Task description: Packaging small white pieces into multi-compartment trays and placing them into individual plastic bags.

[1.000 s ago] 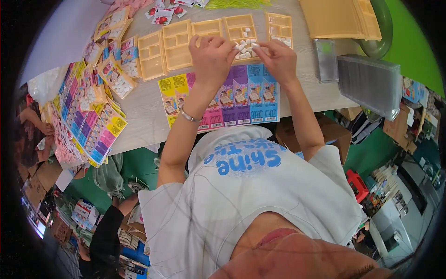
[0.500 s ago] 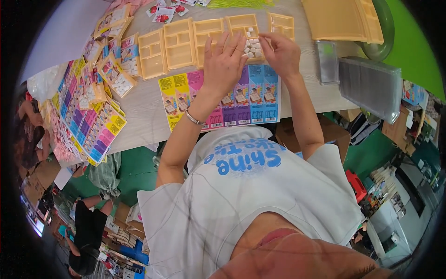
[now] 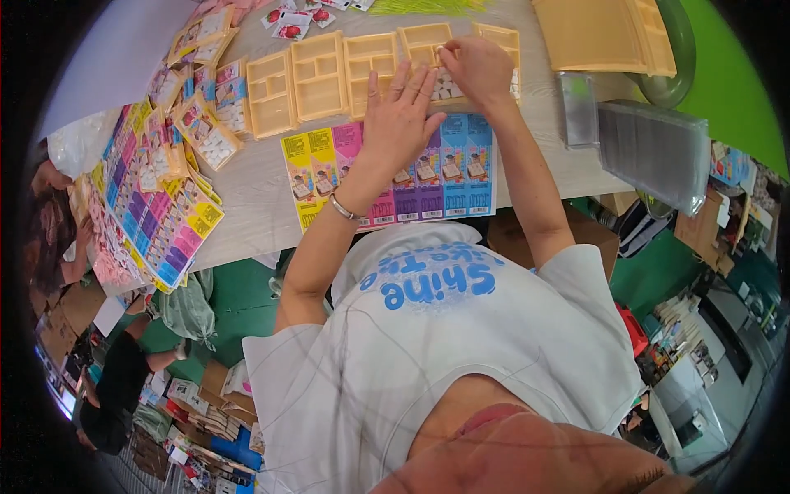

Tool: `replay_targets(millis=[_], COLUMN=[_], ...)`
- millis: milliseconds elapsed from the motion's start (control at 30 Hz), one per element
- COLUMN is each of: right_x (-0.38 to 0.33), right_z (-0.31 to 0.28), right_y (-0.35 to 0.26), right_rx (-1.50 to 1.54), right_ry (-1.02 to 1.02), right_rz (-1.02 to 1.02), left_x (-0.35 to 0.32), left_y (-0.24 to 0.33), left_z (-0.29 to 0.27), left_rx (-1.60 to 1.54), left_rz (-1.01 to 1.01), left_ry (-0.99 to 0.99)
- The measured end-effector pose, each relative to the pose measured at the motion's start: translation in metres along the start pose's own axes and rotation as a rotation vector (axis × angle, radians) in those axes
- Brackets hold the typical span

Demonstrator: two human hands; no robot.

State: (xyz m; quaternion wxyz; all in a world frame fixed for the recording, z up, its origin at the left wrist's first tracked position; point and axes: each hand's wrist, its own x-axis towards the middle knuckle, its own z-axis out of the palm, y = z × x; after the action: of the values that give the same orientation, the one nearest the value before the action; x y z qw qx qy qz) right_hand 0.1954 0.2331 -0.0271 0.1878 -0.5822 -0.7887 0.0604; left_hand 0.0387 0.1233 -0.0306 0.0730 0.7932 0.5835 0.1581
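Both hands work at filling a yellow tray [image 3: 436, 62] on the table [image 3: 255, 185]: the left hand [image 3: 401, 115] lies flat and open against it, while the right hand [image 3: 477, 70], fingers curled, presses small white pieces [image 3: 444, 85] in, so seating them squarely likely comes next.

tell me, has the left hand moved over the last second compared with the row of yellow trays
Yes. The left hand has slid toward the person, off the yellow trays, and now lies mostly on the colourful card strip.
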Motion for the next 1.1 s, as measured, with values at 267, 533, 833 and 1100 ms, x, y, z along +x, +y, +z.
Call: replay_targets(millis=[267, 533, 833, 1100], right_x=[-0.021, -0.024, -0.027, -0.036], right_z=[-0.023, -0.009, -0.016, -0.029], right_y=[0.006, -0.010, -0.014, -0.004], right_rx=[0.319, 0.367, 0.467, 0.275], right_ry=[-0.035, 0.017, -0.129, -0.061], right_rz=[0.045, -0.011, 0.200, -0.023], left_x=[-0.002, 0.009, 0.029, 0.034], left_y=[-0.011, -0.021, -0.017, -0.016], left_z=[-0.004, -0.013, -0.020, -0.009], left_rx=[0.065, -0.208, -0.285, -0.120], left_rz=[-0.019, -0.059, -0.174, -0.168], left_ry=[0.017, 0.251, 0.321, 0.238])
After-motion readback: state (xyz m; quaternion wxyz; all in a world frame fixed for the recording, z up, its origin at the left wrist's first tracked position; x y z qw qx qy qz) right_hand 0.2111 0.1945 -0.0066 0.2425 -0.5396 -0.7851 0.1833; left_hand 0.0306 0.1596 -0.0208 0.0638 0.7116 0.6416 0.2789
